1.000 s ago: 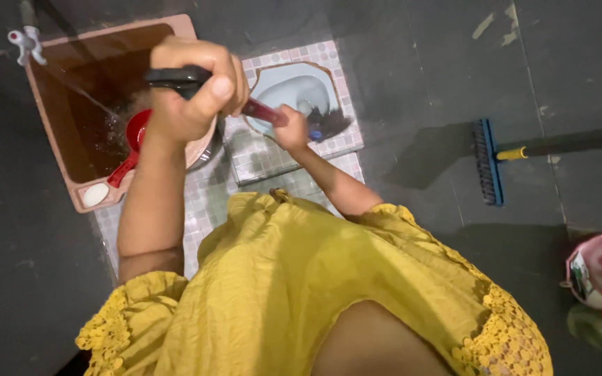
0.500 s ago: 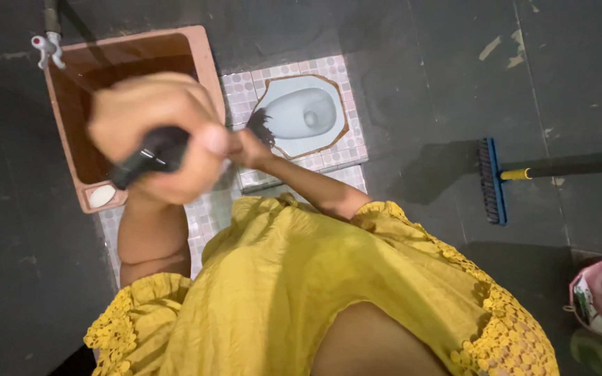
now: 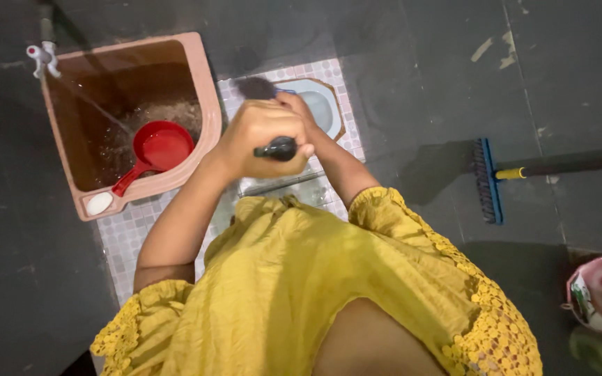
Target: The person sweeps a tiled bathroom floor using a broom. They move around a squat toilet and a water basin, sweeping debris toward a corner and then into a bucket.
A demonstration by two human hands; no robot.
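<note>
Left hand [image 3: 263, 139] is wrapped around the brush handle [image 3: 278, 148]; right hand [image 3: 294, 104] grips it further down. Bristles [image 3: 256, 87] sit at the toilet pan's [image 3: 325, 104] far-left rim. Best to keep both grips firm and use short strokes along the rim.

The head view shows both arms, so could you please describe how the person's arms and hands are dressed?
Both arms are bare from the upper arm down, and both hands, left hand and right hand, wear no gloves. The mustard-yellow crinkled fabric dress has short sleeves edged with yellow lace trim. No rings, watch or bracelets are visible.
</note>
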